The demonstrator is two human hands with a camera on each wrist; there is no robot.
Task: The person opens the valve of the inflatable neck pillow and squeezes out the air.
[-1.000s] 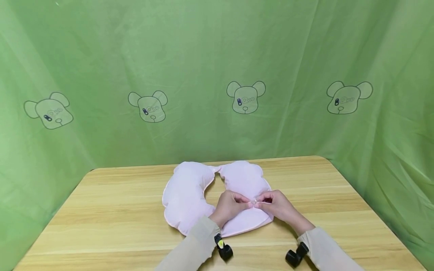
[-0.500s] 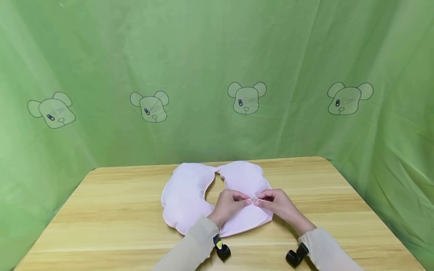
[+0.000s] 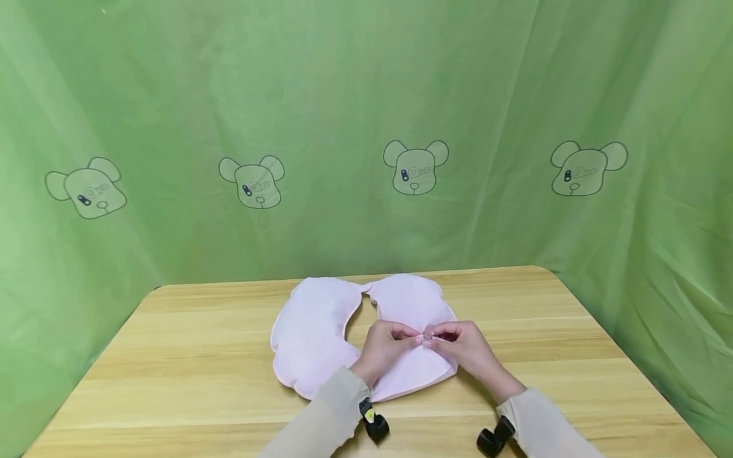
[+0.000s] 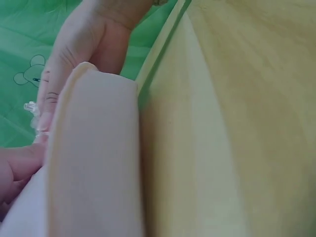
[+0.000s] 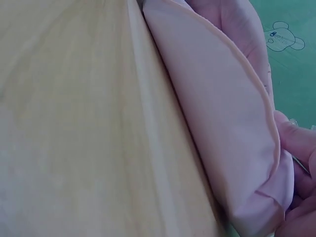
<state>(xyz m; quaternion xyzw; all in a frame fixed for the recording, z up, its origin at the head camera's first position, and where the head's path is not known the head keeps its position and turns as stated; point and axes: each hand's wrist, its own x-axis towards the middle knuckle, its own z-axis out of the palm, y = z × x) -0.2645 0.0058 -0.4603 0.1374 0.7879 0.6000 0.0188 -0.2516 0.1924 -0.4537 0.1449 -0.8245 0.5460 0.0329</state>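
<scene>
A pale pink inflatable neck pillow, puffed up and curved in a U, lies on the table. From the upper face of its right half pokes a small clear air valve, also seen between the fingers in the left wrist view. My left hand pinches the valve's base from the left with thumb and fingertips. On the other side, my right hand pinches it with thumb and index finger. The fabric puckers around their fingertips. In the right wrist view, the pillow's seamed edge partly hides both hands.
A light wooden table with rounded far corners bears the pillow. Behind and at both sides hangs a green curtain printed with bear heads. Black wrist cameras are strapped at the left cuff and the right cuff.
Both hands keep their pinch on the valve, and their fingertips shift only slightly. The valve sits a touch farther from the person, and the pillow stays almost in place.
</scene>
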